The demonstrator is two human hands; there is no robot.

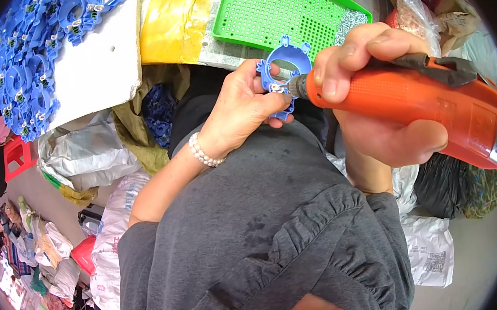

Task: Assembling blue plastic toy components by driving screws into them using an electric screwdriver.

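My left hand [247, 98] pinches a blue plastic ring-shaped part [287, 55] with small lugs around its rim. A small white piece sits on the part beside my thumb. My right hand [374, 89] is wrapped around an orange power screwdriver [416, 94], its body lying across the palm. The tool's dark chuck [297, 86] points left and meets the lower right side of the blue part; its very tip is hidden by the part and my left fingers.
Many similar blue parts [28, 68] are heaped on a white board [102, 67] at the far left. A green perforated tray [270, 9] stands beyond my hands, next to yellow sheeting [176, 21]. Sacks [87, 152] lie on the left, and a black bag [443, 184] lies on the right.
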